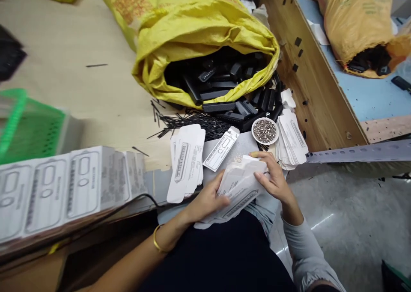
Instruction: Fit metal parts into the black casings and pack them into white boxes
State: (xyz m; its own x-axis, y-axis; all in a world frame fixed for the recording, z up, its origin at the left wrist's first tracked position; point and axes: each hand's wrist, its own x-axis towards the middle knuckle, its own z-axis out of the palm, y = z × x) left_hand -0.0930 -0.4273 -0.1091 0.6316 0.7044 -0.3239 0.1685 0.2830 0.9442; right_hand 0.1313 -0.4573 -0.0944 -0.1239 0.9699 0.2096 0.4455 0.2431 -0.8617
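Between my two hands, over my lap at the table edge, is a stack of flat white printed cartons (240, 193). My left hand (213, 198) grips the stack from its left side, thumb on top. At the upper right corner of the same stack, my right hand (271, 176) pinches the cartons with thumb and fingers. Just beyond lies one small folded white box (221, 148). More flat cartons (186, 163) lie left of it, and another pile of flat cartons (290, 140) sits to the right. A round white dish (265, 131) of small metal pieces stands beside that pile.
A yellow sack (205, 39) spills black plastic cases (221, 108) onto the table. Thin black rods (199, 125) lie heaped before it. Upright printed boxes (83, 180) line the left edge near a green basket (32, 125). A wooden partition (314, 69) stands at right.
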